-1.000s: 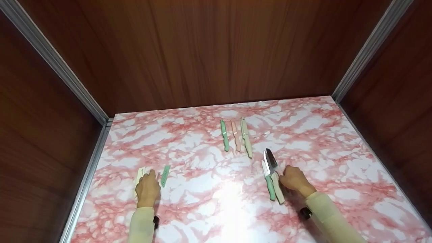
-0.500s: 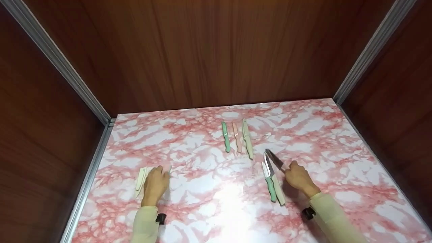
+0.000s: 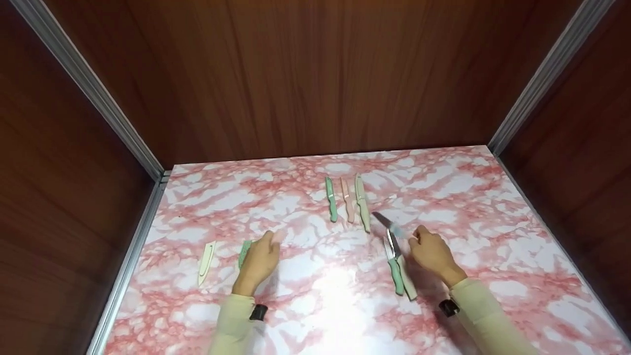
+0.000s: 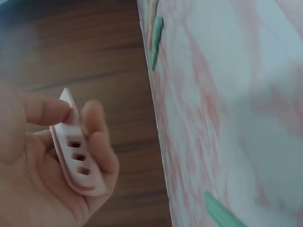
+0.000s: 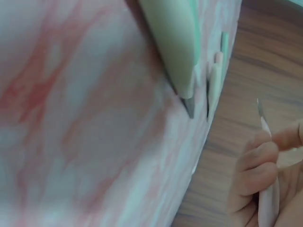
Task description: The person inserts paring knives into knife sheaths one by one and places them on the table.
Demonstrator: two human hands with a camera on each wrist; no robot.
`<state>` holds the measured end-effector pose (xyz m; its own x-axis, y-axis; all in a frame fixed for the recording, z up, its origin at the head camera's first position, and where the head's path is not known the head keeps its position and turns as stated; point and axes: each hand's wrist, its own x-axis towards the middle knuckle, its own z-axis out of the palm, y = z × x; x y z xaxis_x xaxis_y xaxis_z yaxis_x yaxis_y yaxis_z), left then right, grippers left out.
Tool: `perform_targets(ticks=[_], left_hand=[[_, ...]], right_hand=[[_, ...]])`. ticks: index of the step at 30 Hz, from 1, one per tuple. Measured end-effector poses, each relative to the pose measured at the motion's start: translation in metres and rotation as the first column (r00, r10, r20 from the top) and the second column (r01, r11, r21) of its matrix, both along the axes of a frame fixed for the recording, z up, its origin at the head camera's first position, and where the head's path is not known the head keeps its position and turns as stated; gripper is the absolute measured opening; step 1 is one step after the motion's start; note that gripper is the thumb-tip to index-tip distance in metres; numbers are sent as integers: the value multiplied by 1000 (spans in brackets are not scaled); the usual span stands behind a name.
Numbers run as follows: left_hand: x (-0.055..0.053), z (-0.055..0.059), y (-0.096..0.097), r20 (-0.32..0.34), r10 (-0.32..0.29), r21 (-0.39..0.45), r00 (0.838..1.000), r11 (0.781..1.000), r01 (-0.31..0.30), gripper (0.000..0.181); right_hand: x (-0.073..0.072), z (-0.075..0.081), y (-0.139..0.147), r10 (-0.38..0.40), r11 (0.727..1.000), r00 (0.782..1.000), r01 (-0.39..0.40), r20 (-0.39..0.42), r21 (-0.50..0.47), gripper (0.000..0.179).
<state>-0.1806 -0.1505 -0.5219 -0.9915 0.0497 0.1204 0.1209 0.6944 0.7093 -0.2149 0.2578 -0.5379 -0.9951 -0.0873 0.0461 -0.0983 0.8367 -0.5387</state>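
Note:
My left hand (image 3: pixel 259 261) grips a pink knife sheath (image 4: pixel 86 185) with slots along its side, raised over the table's left half. My right hand (image 3: pixel 434 254) holds a pink-handled knife (image 5: pixel 269 205), its bare blade pointing away and to the left in the head view. Below that blade lie a green-handled knife (image 3: pixel 396 278) and a cream-handled knife (image 3: pixel 406 282), side by side with blades uncovered. A green sheath (image 3: pixel 243 252) lies partly hidden behind my left hand. Farther left rests a cream sheath (image 3: pixel 206 264).
Toward the back of the table (image 3: pixel 315 315) lie a green sheathed knife (image 3: pixel 332 202), a pink sheathed knife (image 3: pixel 348 202) and a cream sheathed knife (image 3: pixel 363 204) in a row. Brown wood-grain panels (image 3: pixel 315 79) enclose the back and sides.
My left hand has picked up the pink sheath and moved right with it. My right hand has lifted the pink-handled knife from beside the other two, its blade swinging left.

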Motion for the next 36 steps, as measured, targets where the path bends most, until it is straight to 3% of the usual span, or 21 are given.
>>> perform_targets(ticks=[4,8,14,18,30,36], left_hand=[[0,1,12,-20,-90,19,996,996,90,22],[0,0,22,-25,-204,23,979,979,204,32],[0,1,36,39,-308,51,951,951,306,32],[1,0,41,64,-330,44,942,944,328,31],[3,2,52,9,-359,-18,933,933,359,37],[4,4,56,0,-374,-53,927,926,374,35]], right_hand=[[-1,3,-10,89,996,994,-91,-56,-22,20],[-3,6,-17,172,984,982,-175,-81,-35,32],[-2,14,-26,284,957,954,-288,-96,-31,39],[0,20,-32,346,937,932,-350,-110,-16,43],[4,26,-44,489,867,861,-497,-139,-27,42],[5,27,-48,509,856,848,-516,-145,-13,41]])
